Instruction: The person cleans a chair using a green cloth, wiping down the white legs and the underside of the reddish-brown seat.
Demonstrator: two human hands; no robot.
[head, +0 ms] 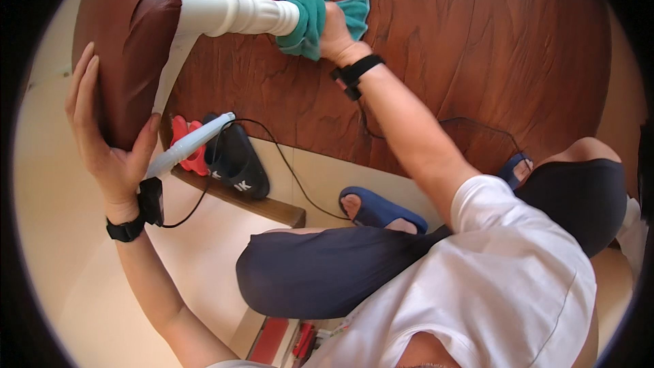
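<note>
A stool or chair with a brown leather-like padded seat (138, 56) is tipped on its side. From it a white turned leg (240, 13) reaches out to the right. Around that leg's far end my right hand (337, 30) grips a green cloth (304, 23), which hides the tip; a loose corner hangs beyond my fist. My left hand (110, 148) braces the seat's lower edge, thumb on one side and fingers spread along the other. Near my left thumb, a second white leg (191, 145) slants up to the right. Both wrists wear black straps with small devices.
A dark red-brown wooden surface (409, 36) with carved grain fills the upper area. Black slippers (242, 163) and red slippers (189, 138) rest by a wooden ledge (255, 204). Thin black cable (286, 163) loops between the wrists. My feet wear blue slippers (383, 207).
</note>
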